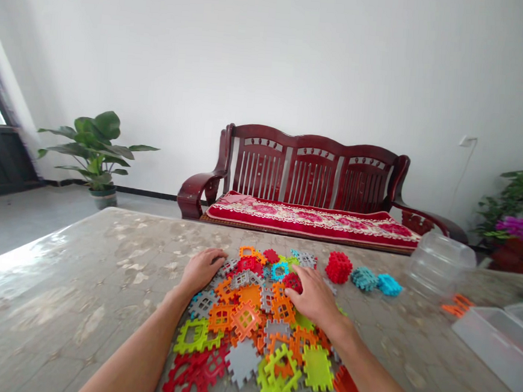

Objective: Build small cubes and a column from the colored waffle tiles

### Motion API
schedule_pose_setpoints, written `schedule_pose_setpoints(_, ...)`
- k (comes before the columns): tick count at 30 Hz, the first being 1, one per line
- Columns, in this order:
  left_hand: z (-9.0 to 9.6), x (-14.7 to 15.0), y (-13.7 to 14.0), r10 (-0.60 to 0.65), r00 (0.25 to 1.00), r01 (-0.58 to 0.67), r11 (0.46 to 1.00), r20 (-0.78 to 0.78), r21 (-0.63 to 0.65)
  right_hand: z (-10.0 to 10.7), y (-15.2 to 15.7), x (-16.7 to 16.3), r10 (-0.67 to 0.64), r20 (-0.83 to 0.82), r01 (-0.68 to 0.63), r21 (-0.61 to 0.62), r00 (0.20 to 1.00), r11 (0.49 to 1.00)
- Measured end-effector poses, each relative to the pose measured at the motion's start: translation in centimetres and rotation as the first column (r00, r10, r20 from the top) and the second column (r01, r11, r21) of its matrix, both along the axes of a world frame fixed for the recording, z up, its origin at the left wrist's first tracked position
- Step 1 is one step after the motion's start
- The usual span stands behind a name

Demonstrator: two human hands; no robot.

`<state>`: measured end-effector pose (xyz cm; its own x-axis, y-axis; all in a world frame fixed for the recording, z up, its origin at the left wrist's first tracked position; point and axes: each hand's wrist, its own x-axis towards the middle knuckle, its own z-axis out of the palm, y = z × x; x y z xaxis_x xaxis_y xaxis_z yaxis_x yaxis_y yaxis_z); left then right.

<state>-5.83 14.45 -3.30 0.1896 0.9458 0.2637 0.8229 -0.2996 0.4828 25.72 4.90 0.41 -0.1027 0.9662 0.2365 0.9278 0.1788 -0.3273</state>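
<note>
A pile of notched plastic building panels (250, 298) in orange, grey, lime, red and blue lies between my arms on the table. My left hand (204, 269) rests at the pile's upper left edge, beside some grey panels (227, 268), fingers stretched out and holding nothing. Over on the right side, my right hand (313, 292) reaches across the pile with thumb and fingers apart. A dark red panel (291, 281) lies between its fingertips and thumb; it does not look gripped. Near the front are a lime panel (318, 368) and a plain grey panel (243, 362).
To the right stand a red assembled cube (338, 267), a teal stack (364, 279) and a blue stack (389, 284). Clear plastic containers (440, 263) and orange pieces (458, 305) sit farther right, near an open clear box (498, 344). Behind the table (54, 300) is a wooden bench (313, 170).
</note>
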Motion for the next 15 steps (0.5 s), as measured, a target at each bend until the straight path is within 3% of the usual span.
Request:
schedule_pose_setpoints(8, 0.3, 0.1, -0.2, 0.003, 1.0, -0.003, 1.0, 0.004, -0.003, -0.2, 0.1, -0.1, 0.01, -0.045, -0.007, 0.06, 0.999, 0.998)
schedule_pose_setpoints(15, 0.3, 0.2, -0.3, 0.007, 0.999, -0.008, 1.0, 0.033, 0.013, 0.0, 0.9, 1.5, -0.153, -0.156, 0.175, 0.142, 0.976, 0.974)
